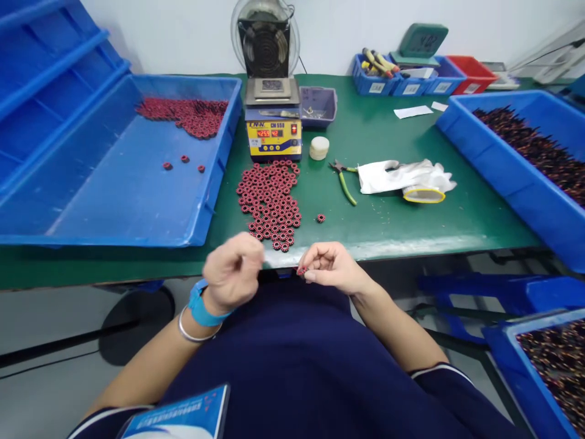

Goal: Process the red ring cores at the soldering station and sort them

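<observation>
My right hand (331,264), just off the table's front edge, pinches a small red toothed ring (301,270) between thumb and fingers. To its left my left hand (234,268) is raised with the fingers curled inward. It is blurred by motion, and anything inside the fingers is hidden. A pile of similar red toothed rings (269,201) lies on the green table beyond both hands. One loose ring (320,218) sits apart, to the right of the pile.
A blue tray (114,183) at left holds more red rings. Behind the pile stands a yellow-fronted solder pot (274,139). A round white container (319,148), green-handled cutters (346,186) and a white glove (388,177) lie rightward. Blue bin (507,189) of dark parts stands far right.
</observation>
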Tool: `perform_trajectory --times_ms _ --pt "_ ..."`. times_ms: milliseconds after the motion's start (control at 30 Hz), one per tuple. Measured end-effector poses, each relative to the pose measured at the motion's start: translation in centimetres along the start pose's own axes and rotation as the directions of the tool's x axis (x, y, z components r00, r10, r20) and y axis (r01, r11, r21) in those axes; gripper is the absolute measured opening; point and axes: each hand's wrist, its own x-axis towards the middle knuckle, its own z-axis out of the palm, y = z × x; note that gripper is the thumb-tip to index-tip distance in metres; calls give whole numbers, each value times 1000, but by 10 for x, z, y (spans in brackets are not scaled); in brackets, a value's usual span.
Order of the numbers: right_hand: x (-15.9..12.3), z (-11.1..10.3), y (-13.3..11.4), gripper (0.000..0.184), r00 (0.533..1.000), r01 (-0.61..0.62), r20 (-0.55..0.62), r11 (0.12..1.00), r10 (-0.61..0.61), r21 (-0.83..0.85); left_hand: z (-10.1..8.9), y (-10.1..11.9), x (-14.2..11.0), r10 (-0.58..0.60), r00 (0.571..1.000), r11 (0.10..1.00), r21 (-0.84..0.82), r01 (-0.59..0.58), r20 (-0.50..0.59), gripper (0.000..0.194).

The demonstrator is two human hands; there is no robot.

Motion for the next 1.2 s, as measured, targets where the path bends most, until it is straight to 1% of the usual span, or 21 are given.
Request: perform_trajectory --times_ms 33,67,100,133,200,233,300,367,433,533,600,667,767,800,833,900,967,1000,1033,1100,1200 --pt "2 -1 0 25 1000 6 -11 1000 -6 14 -2 -3 1 -45 991 999 -20 43 -125 24" --pt "4 -3 0 25 1000 15 -19 1000 -14 26 -3 -6 2 -118 976 993 -45 112 -184 25" --pt "6 -4 0 25 999 23 -24 999 -22 34 -3 -9 4 -205 964 978 -73 195 -170 27" --pt "9 -5 -1 25 999 31 -28 999 -30 39 -2 -12 5 -293 951 954 -94 284 -100 30" --pt "15 -7 -4 27 998 51 -35 998 -50 40 -1 -17 8 -436 897 890 -112 442 75 37" --pt "18 -7 -7 27 997 61 -40 998 -60 30 0 -18 9 -480 867 862 -114 494 134 40" --pt "23 -9 -16 27 995 85 -54 996 -86 -19 0 -20 12 -525 830 831 -97 548 190 41" --pt "28 -8 -27 26 988 133 -68 985 -141 -108 -2 -19 17 -535 815 826 -66 560 223 37" --pt "32 -4 -38 24 968 222 -65 948 -243 -229 -6 -18 23 -530 797 825 -41 564 290 34" --pt "34 8 -49 17 910 378 16 815 -413 -439 -7 -15 34 -505 760 827 -22 562 410 40" --pt "32 17 -52 14 863 458 95 691 -496 -560 -5 -11 38 -459 770 855 -15 518 443 40" --pt "27 24 -52 13 819 509 154 577 -553 -639 -2 -7 39 -390 800 897 -7 442 456 39" --pt "18 29 -51 11 797 523 190 498 -574 -691 -3 1 39 -292 828 938 -23 345 478 43" --pt "16 29 -50 11 803 511 179 500 -569 -699 -7 4 40 -277 850 941 -51 334 449 44" --pt "13 29 -50 10 813 494 158 519 -561 -698 -11 5 41 -272 883 939 -96 331 384 43" --pt "11 26 -50 9 839 454 85 603 -538 -656 -23 7 45 -287 946 928 -201 314 152 40" --pt "13 22 -52 11 867 410 -5 719 -499 -560 -36 5 54 -300 952 925 -264 274 -64 39" --pt "17 19 -55 14 879 390 -47 772 -474 -502 -42 4 59 -305 946 927 -264 268 -109 39" --pt "21 16 -60 18 889 369 -87 815 -450 -448 -48 2 65 -313 944 928 -245 280 -108 39" --pt "35 9 -73 25 910 315 -150 880 -386 -356 -57 -4 79 -359 933 920 -177 349 -26 38" --pt "64 -2 -103 33 935 237 -192 929 -298 -285 -68 -17 101 -435 895 896 -49 441 97 36"
